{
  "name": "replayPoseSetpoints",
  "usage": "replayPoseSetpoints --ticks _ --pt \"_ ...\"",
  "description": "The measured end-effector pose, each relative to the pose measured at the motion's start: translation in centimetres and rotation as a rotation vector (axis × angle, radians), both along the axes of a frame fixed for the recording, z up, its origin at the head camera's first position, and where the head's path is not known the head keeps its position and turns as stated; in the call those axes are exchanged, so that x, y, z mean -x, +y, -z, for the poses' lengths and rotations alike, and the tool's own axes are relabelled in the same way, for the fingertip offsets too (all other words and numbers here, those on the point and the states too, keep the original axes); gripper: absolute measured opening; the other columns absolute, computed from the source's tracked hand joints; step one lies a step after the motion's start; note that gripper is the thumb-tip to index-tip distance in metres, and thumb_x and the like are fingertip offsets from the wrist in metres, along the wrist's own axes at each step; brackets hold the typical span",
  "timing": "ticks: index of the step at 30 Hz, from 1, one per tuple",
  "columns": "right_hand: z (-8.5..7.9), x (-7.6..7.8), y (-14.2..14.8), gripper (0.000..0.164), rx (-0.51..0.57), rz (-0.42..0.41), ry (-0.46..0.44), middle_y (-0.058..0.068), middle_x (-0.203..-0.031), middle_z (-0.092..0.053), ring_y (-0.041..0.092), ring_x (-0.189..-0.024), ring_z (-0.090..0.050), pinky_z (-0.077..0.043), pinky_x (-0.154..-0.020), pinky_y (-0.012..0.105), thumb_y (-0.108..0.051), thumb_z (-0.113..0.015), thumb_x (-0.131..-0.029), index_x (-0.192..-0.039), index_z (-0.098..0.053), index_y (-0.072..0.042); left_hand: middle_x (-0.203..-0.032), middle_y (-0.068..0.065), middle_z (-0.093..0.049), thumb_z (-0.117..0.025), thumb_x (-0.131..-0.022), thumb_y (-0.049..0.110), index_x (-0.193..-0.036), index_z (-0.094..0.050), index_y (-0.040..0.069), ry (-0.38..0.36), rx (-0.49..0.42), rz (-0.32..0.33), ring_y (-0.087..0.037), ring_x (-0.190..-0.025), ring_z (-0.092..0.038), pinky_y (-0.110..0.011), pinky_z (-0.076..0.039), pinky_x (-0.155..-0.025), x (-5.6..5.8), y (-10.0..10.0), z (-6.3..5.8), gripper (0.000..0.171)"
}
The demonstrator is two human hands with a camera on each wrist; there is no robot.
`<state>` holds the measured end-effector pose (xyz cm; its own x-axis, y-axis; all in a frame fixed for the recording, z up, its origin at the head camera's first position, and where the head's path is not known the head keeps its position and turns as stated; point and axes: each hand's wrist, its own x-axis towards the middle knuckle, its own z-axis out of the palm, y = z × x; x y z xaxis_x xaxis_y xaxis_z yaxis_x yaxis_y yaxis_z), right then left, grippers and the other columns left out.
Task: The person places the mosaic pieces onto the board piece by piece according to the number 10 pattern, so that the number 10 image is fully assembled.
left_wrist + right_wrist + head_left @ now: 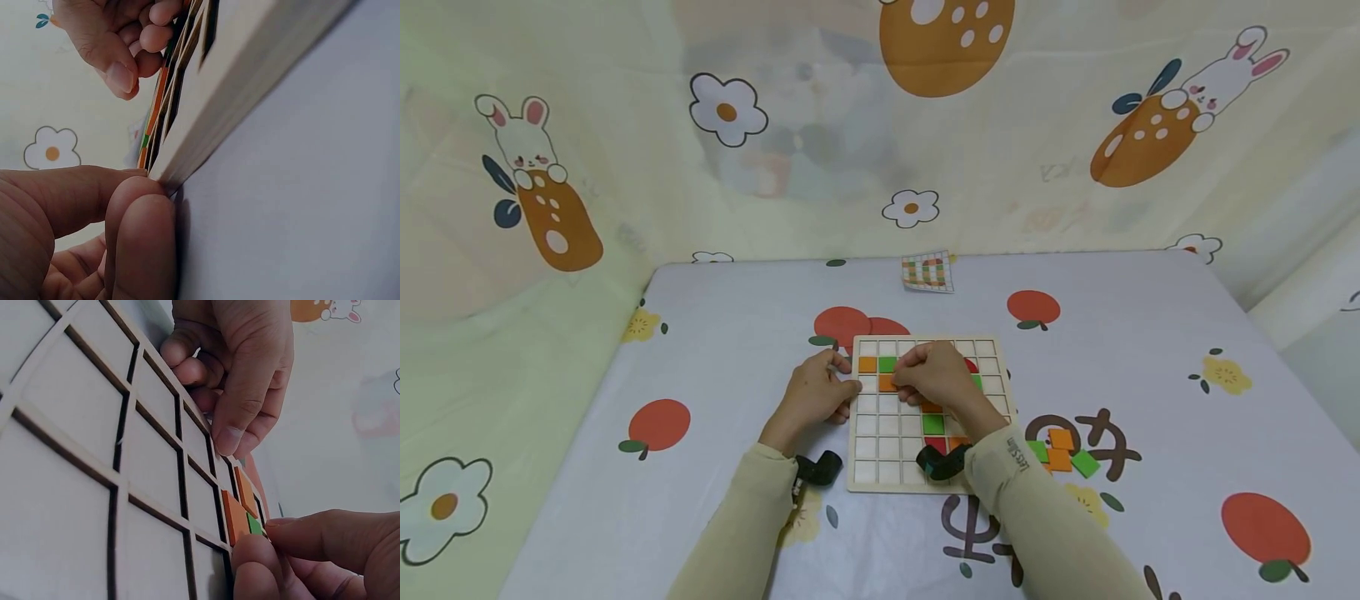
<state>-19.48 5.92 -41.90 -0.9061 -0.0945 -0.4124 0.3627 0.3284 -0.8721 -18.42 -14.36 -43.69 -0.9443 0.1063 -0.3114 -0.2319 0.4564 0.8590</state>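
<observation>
A pale wooden grid board [867,448] lies on the table, with orange, green and red square tiles in some of its cells. My left hand [814,390] pinches the board's left edge; in the left wrist view its thumb [94,187] touches the rim and the curled fingertips press the side. Over the upper middle of the board is my right hand [936,375], thumb and fingertips close together beside an orange tile [887,382] and below a green tile [887,364]. Whether a tile sits between those fingertips is hidden. Another orange tile [867,364] lies nearer the left edge.
Loose orange tiles [1060,460] and green tiles [1086,463] lie to the right of the board, near my right forearm. A small card with a coloured grid pattern [928,272] stands at the table's back edge. A printed cloth [737,333] covers the table.
</observation>
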Motion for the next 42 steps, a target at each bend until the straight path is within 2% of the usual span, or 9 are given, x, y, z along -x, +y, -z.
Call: replayPoseSetpoints --ticks 7,12,15,20,29,35,42 --pt "-0.4 -0.5 0.7 0.01 0.058 -0.002 0.022 0.016 -0.087 -0.074 0.018 -0.061 -0.067 -0.06 -0.06 0.026 -0.008 -0.075 -0.095 -0.101 -0.073 0.0 -0.07 -0.01 -0.063 -0.075 -0.095 0.013 -0.113 -0.06 0.005 -0.005 0.029 -0.008 -0.015 -0.048 -0.061 -0.025 -0.057 -0.05 0.0 0.1 0.0 0.025" --pt "-1.2 -1.4 2.8 0.014 0.023 0.014 0.068 0.015 -0.086 -0.071 0.019 -0.064 -0.064 -0.059 -0.061 0.025 -0.013 -0.074 -0.097 -0.104 -0.073 -0.001 -0.072 -0.011 -0.063 -0.076 -0.095 0.013 -0.113 -0.06 0.005 0.007 0.033 -0.015 -0.015 -0.049 -0.062 -0.026 -0.058 -0.051 0.0 0.1 0.1 0.025" --pt "-1.2 -2.6 5.3 0.018 -0.006 0.045 0.072 0.014 -0.087 -0.072 0.019 -0.067 -0.065 -0.06 -0.063 0.026 -0.016 -0.074 -0.097 -0.107 -0.072 -0.001 -0.073 -0.011 -0.064 -0.076 -0.095 0.013 -0.113 -0.06 0.005 0.003 0.026 -0.007 -0.016 -0.05 -0.062 -0.026 -0.058 -0.051 -0.2 0.5 0.4 0.025" --pt "-1.5 -5.1 9.8 0.026 -0.018 0.099 0.07 0.014 -0.089 -0.073 0.018 -0.069 -0.068 -0.062 -0.065 0.027 -0.017 -0.072 -0.098 -0.113 -0.069 0.004 -0.075 -0.01 -0.064 -0.075 -0.095 0.013 -0.114 -0.06 0.005 -0.015 0.013 0.016 -0.015 -0.051 -0.063 -0.027 -0.059 -0.052 -0.2 0.8 0.7 0.026" --pt "-1.3 -8.4 16.2 0.037 -0.092 0.224 0.037 0.008 -0.089 -0.073 0.015 -0.068 -0.066 -0.061 -0.063 0.025 -0.025 -0.071 -0.1 -0.123 -0.066 0.004 -0.074 -0.011 -0.063 -0.075 -0.094 0.012 -0.115 -0.06 0.005 -0.009 0.026 -0.025 -0.015 -0.05 -0.063 -0.026 -0.058 -0.052 0.0 0.2 0.1 0.027" --pt "-0.5 -10.5 19.8 0.039 -0.22 0.241 0.025 0.001 -0.089 -0.072 0.015 -0.066 -0.062 -0.054 -0.056 0.026 -0.029 -0.072 -0.099 -0.122 -0.068 0.003 -0.074 -0.01 -0.063 -0.075 -0.094 0.013 -0.115 -0.06 0.004 -0.013 0.03 -0.008 -0.015 -0.05 -0.062 -0.026 -0.058 -0.052 0.1 0.1 0.1 0.028" --pt "0.2 -12.4 22.0 0.043 -0.269 0.213 -0.051 -0.002 -0.079 -0.069 0.015 -0.064 -0.061 -0.05 -0.056 0.027 -0.032 -0.079 -0.094 -0.122 -0.068 0.0 -0.074 -0.01 -0.063 -0.075 -0.094 0.012 -0.115 -0.06 0.003 -0.007 0.026 -0.001 -0.014 -0.049 -0.062 -0.026 -0.058 -0.051 0.1 0.4 0.2 0.027"
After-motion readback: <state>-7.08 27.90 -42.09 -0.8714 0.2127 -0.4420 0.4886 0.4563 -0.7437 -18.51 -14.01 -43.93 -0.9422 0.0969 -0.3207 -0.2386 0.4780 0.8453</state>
